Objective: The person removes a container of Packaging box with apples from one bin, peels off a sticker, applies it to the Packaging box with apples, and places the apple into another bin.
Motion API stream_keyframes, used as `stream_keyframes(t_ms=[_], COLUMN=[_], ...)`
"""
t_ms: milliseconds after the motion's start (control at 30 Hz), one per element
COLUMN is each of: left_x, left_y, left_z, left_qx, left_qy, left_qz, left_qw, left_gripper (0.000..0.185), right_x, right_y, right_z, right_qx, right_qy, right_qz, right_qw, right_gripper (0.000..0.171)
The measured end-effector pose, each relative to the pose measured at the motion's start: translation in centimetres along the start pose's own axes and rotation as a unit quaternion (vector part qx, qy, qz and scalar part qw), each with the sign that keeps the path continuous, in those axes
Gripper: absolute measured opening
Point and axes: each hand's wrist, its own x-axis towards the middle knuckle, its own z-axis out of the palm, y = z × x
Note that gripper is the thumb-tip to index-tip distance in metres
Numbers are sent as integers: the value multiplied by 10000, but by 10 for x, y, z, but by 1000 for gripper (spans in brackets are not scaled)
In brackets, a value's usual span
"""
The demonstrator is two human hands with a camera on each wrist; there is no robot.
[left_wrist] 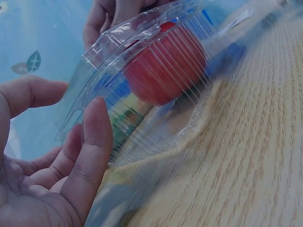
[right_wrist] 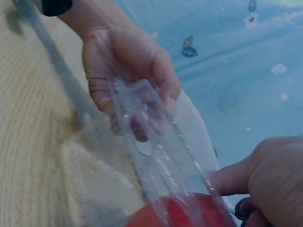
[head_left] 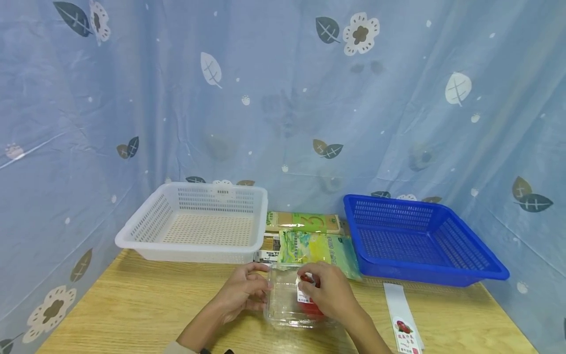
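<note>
Red fruit (left_wrist: 165, 66) inside clamshell (head_left: 289, 300).

The basket (head_left: 194, 223) on the left is white and the basket (head_left: 420, 236) on the right is bright blue, both with perforated walls. The curtain (head_left: 283, 98) behind is pale blue with white flowers and grey-green leaves, and the table (head_left: 132, 305) is light wood grain. The box (head_left: 294, 300) is clear plastic, ribbed, with a red fruit (left_wrist: 165, 66) inside and a white-and-red label (head_left: 303, 294).

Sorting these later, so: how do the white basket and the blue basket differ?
The white basket sits left of the packets; the blue basket sits right. The white basket lies square to the table edge, the blue basket angled. Both are shallow, perforated plastic trays, and neither shows anything inside.
</note>
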Motion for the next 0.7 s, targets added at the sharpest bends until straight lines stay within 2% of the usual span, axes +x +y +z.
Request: stream_keyframes(t_ms=[133,267,367,533,700], left_x=[-1,-2,-2,-1,-1], left_y=[0,-1,0,2,2], left_z=[-1,-1,0,3,3], left_qx=[-3,-66,-140,-150,-144], left_qy=[35,25,21,95,105], left_qz=[17,25,80,174,158], left_qw=[10000,10000,9999,9997,9997], left_gripper=[60,61,65,67,66], right_x=[3,3,2,-1,-5], right_y=[-3,-2,-2,-3,-3], right_z=[2,-5,-13,-25,-33], right_qx=[-114,-19,-305,-1052,-1100], right_qy=[26,-431,-736,-931,-1117], right_qz=[98,164,209,193,84], right_qw=[9999,9989,9966,9899,9876], right_gripper=[12,20,25,32,41])
